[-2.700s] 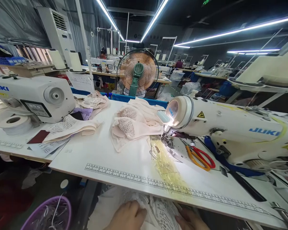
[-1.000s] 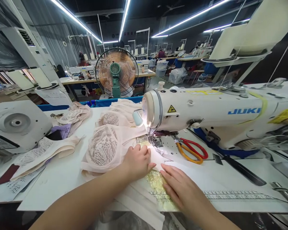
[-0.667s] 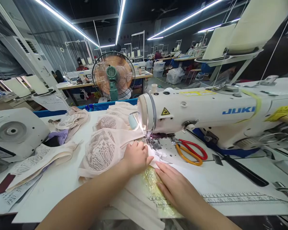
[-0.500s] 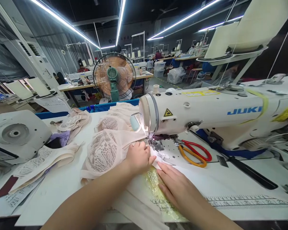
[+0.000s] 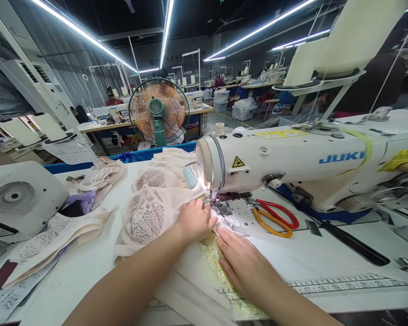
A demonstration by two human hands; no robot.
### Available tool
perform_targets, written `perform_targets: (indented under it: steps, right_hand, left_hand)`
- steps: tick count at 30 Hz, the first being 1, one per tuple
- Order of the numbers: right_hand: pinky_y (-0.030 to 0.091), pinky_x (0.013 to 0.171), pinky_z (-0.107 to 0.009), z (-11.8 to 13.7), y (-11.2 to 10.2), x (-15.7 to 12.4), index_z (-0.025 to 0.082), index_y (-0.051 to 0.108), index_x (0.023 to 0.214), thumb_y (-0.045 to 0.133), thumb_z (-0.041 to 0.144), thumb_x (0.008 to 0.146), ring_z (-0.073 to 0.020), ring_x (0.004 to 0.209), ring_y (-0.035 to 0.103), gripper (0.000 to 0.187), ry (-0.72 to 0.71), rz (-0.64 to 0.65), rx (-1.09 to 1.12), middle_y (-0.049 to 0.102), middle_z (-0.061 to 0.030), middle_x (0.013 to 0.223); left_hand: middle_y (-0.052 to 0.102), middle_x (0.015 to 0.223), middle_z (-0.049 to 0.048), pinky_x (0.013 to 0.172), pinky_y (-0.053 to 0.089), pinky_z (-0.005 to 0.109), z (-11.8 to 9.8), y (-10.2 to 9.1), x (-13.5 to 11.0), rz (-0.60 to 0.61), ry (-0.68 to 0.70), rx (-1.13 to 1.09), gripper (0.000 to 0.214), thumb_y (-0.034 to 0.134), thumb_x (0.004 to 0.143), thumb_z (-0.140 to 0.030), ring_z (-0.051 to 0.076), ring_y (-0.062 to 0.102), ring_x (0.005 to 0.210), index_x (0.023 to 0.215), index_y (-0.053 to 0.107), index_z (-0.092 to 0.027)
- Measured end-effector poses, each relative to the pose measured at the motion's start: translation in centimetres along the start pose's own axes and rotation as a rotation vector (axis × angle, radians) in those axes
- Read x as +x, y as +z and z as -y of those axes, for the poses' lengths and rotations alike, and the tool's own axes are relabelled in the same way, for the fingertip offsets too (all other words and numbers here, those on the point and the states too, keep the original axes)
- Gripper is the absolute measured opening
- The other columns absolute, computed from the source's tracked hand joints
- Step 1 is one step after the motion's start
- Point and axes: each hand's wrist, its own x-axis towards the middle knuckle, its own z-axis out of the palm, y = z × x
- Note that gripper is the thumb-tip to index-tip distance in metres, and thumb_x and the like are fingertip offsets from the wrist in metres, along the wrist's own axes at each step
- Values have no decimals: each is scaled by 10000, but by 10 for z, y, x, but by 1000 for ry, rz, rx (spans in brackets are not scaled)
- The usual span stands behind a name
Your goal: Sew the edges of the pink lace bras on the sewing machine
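My left hand (image 5: 196, 220) is closed, its curled fingers on the edge of a pale pink lace bra (image 5: 146, 217) just in front of the sewing machine's needle area. The bra's lace cup spreads over the table to the left of that hand. My right hand (image 5: 246, 259) lies flat with fingers stretched out, its fingertips touching the pale fabric close to my left thumb. Under and beside it is a shiny yellowish clear film (image 5: 212, 258). The lit presser foot (image 5: 211, 199) of the white sewing machine (image 5: 245, 158) sits just beyond my fingers; the stitching point is partly hidden.
Right of the needle lie scissors (image 5: 274, 219) with red and orange handles and a black-handled tool (image 5: 357, 244). A printed ruler (image 5: 347, 285) runs along the table front. More lace pieces (image 5: 61, 231) lie at left beside another machine head (image 5: 23, 199). A fan (image 5: 158, 111) stands behind.
The camera view has shifted slightly. Both hands stay by the needle with the fabric; the right hand appears a little further left in the picture.
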Motion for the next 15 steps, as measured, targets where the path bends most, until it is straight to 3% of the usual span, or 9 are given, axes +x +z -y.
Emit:
perform_targets:
  steps: [4, 7, 11, 15]
  right_hand:
    - [506, 929, -459, 5, 3, 9, 79, 610, 1123, 400, 186, 870, -287, 1135, 568, 347, 18, -15, 22, 617, -184, 1212]
    - [483, 962, -460, 9, 3, 15, 70, 588, 1165, 404, 172, 858, -284, 1156, 550, 372, 5, -17, 77, 614, -178, 1215]
    - [446, 993, -497, 14, 0, 20, 84, 541, 1240, 404, 168, 860, -284, 1200, 513, 413, -1, 6, 163, 593, -166, 1251]
    - [433, 1002, -493, 15, -5, 19, 107, 589, 1177, 391, 168, 883, -274, 1183, 528, 359, -23, 29, 214, 606, -146, 1239]
  left_hand:
    - [594, 1039, 112, 811, 443, 446, 8, 1, -1, -92, 134, 102, 300, 489, 886, -371, 294, 515, 1021, 1043, 633, -159]
    - [613, 887, 88, 700, 453, 370, 7, 9, -13, -140, 313, 171, 235, 419, 891, -181, 237, 555, 854, 798, 634, -160]
    - [628, 943, 99, 582, 465, 305, 6, 17, -31, -132, 337, 149, 181, 468, 807, -91, 192, 546, 709, 908, 614, -127]
    - [623, 1070, 118, 706, 521, 345, 16, 15, -37, -175, 417, 76, 213, 459, 808, -74, 211, 550, 801, 971, 587, -121]
